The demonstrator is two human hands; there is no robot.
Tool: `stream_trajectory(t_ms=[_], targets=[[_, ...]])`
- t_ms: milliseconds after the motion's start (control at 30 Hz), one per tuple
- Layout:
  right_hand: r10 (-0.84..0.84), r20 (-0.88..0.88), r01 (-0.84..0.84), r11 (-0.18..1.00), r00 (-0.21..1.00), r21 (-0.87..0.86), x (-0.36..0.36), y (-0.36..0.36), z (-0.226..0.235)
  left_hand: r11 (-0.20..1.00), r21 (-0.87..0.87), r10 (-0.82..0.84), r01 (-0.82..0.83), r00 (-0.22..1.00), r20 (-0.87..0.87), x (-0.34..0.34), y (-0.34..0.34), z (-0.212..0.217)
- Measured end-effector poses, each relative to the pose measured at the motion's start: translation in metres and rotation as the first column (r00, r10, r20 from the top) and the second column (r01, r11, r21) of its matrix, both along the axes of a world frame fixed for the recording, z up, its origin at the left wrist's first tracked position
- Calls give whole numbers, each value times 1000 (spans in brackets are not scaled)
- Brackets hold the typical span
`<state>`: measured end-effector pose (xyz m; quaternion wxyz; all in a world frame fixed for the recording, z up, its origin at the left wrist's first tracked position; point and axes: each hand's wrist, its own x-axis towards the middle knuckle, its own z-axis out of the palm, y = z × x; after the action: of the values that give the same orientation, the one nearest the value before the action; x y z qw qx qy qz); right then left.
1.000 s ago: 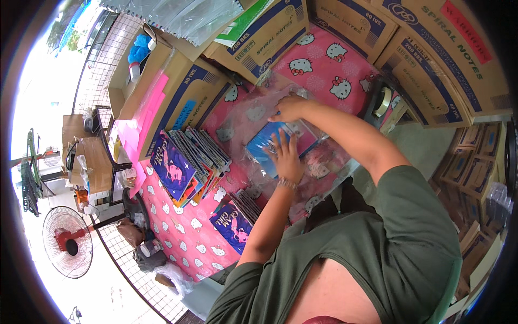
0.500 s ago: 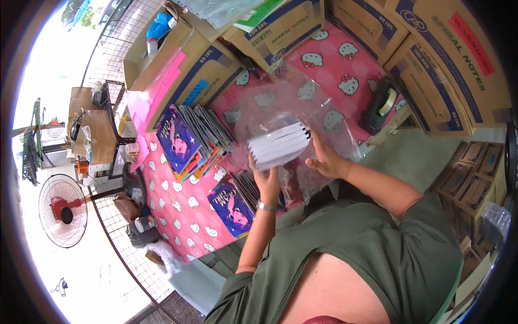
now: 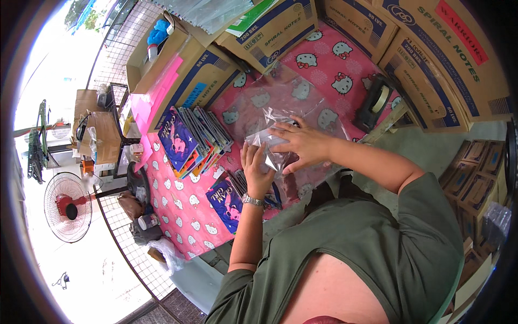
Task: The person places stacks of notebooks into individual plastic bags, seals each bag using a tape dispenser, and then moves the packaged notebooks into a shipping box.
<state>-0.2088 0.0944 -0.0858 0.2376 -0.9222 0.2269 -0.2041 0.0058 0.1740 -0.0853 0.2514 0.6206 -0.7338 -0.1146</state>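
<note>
A small stack of spiral notebooks (image 3: 263,139) lies under clear plastic film (image 3: 275,116) on the pink table covering, mostly hidden by the shiny folds and my hands. Over its right part my right hand (image 3: 305,141) is spread, fingers apart and pressing on the film. My left hand (image 3: 256,168) rests against the stack's left near edge, its fingers slightly bent and apart on the plastic. Just left of my left wrist sits a short pile of purple-covered notebooks (image 3: 225,204). A larger pile of purple-covered notebooks (image 3: 181,139) stands farther left.
A black tape dispenser (image 3: 373,105) stands at the table's right edge. Cardboard cartons (image 3: 272,35) line the far side, with more cartons (image 3: 429,81) at right. Pink sheets (image 3: 144,110) hang by the left carton. Bags (image 3: 130,205) and a fan (image 3: 68,208) are at left.
The white notebook stack has gone down onto the table and film now covers it. My right hand has moved left over it; my left hand has turned palm down onto its edge.
</note>
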Motion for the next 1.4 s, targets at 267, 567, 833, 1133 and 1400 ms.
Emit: stream_trajectory(t_ms=[267,567,833,1133,1400], targets=[[-9,127,-14,984,992,180,-15,-5,25,970,62,-240,237,970,47,-13,-14,7],[-942,-247,293,-307,-226,906,-148,38,-110,944,180,-318,277,908,272,-20,-12,20],[-939,-55,55,-78,-341,995,-100,86,-134,957,77,-288,278,935,204,-11,-13,-1],[-247,35,183,800,968,572,19,-37,30,965,38,-261,258,952,160,-11,-13,-5],[-264,-546,402,904,795,148,51,-44,59,977,38,-212,209,964,159,-14,-11,-4]])
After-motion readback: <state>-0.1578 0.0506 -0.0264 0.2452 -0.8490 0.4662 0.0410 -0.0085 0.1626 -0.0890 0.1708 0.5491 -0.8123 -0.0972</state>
